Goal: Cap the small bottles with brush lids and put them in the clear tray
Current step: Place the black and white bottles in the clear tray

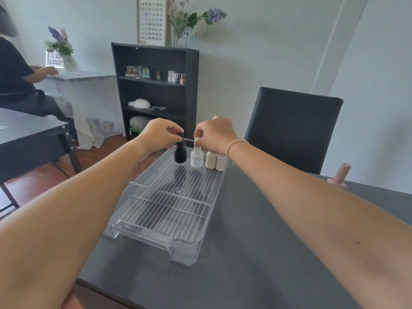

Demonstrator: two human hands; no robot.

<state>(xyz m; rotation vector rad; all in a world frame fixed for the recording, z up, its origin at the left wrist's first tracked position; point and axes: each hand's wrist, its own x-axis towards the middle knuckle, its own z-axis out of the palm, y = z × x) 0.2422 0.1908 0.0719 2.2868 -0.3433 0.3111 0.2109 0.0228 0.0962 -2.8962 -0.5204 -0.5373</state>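
Observation:
A clear tray (142,233) with a ridged floor lies lengthwise on the dark table. At its far end stand a black bottle (180,155), a white bottle (196,159), a cream bottle (211,160) and a pink bottle (220,162) in a row. My left hand (159,134) grips the black bottle by its lid. My right hand (215,134) pinches the white lid of the white bottle. Both bottles sit low at the tray's far end; whether they touch its floor I cannot tell. A pink capped bottle (342,173) stands on the table, far right.
A black chair (292,128) stands behind the table's far edge. A dark bookshelf (153,85) holding small bottles is against the wall. Another dark table (29,134) is to the left, where a person sits at a farther desk.

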